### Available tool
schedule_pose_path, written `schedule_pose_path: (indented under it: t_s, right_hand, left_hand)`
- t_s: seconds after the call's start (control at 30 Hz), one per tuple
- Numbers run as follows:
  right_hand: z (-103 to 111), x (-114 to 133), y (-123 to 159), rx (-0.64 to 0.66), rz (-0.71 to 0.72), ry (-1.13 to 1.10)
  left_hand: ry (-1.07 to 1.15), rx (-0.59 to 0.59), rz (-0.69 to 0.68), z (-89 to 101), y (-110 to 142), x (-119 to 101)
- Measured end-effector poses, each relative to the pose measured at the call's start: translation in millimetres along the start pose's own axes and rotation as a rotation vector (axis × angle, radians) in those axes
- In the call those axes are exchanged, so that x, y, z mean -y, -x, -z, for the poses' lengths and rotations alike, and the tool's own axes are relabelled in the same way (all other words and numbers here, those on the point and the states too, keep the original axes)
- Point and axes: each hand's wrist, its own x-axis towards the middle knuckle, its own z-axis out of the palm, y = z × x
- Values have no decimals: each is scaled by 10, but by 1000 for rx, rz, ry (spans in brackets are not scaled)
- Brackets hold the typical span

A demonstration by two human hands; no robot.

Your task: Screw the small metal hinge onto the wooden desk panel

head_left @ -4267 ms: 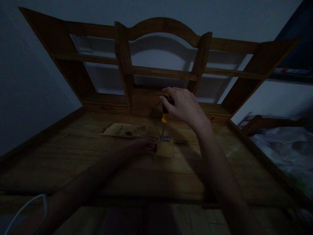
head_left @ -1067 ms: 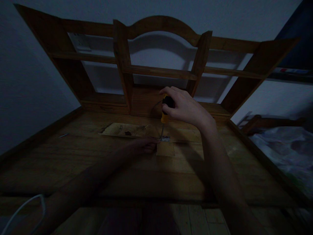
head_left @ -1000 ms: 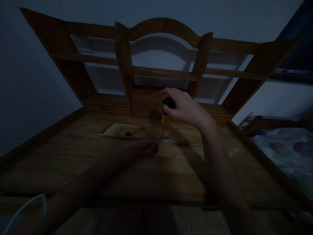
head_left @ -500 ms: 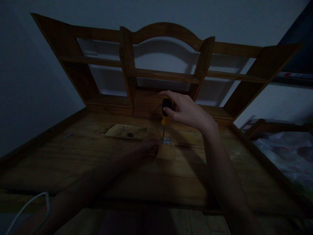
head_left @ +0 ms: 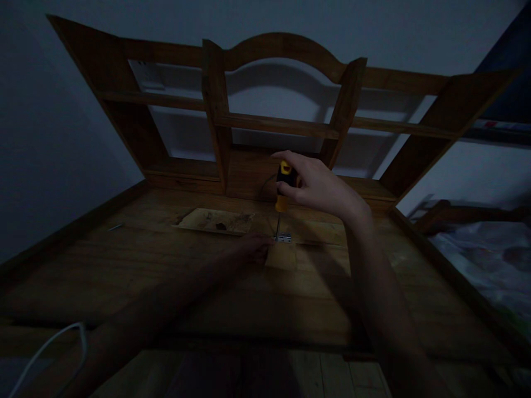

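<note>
My right hand (head_left: 317, 185) grips the black and yellow handle of a screwdriver (head_left: 283, 190), held upright with its tip on a small metal hinge (head_left: 284, 238). The hinge lies on the wooden desk top (head_left: 166, 287), at the far edge of a small pale wood block (head_left: 281, 257). My left hand (head_left: 252, 247) rests in shadow on the desk just left of the hinge, fingers curled against the block's side. Whether those fingers hold something is hidden by the dark.
A wooden shelf unit (head_left: 274, 119) with an arched top rises at the desk's back. A pale recessed strip (head_left: 215, 221) runs left of the hinge. A small nail or screw (head_left: 116, 226) lies far left. A white cable (head_left: 45, 348) loops at lower left. Bedding (head_left: 485, 260) lies to the right.
My right hand has turned on the screwdriver handle, showing more yellow at the top. The tip stays on the hinge and my left hand stays beside it.
</note>
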Motion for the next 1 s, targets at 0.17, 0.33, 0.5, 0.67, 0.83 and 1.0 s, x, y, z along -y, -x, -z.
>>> schedule_pose_path:
  t_s: [0.17,0.33,0.5,0.67,0.83,1.0]
  right_hand:
    - [-41,41,-14,-9,-39,32]
    - [-66,64,-13,2,-65,29]
    - [-10,39,0,42,25,-44]
    - [-6,22,18,22,-7,-62]
    - [-19,11,23,21,-7,-44]
    - [38,4,37,30,-29,-32]
  left_hand:
    - [7,-2,12,-17,40,-14]
    - [-1,-24,21,-48,53,-40]
    - [10,-28,41,-36,21,-26]
    - [1,0,4,-8,28,-8]
    - [-6,-26,22,-46,84,-56]
    - [-8,-81,17,-126,115,-85]
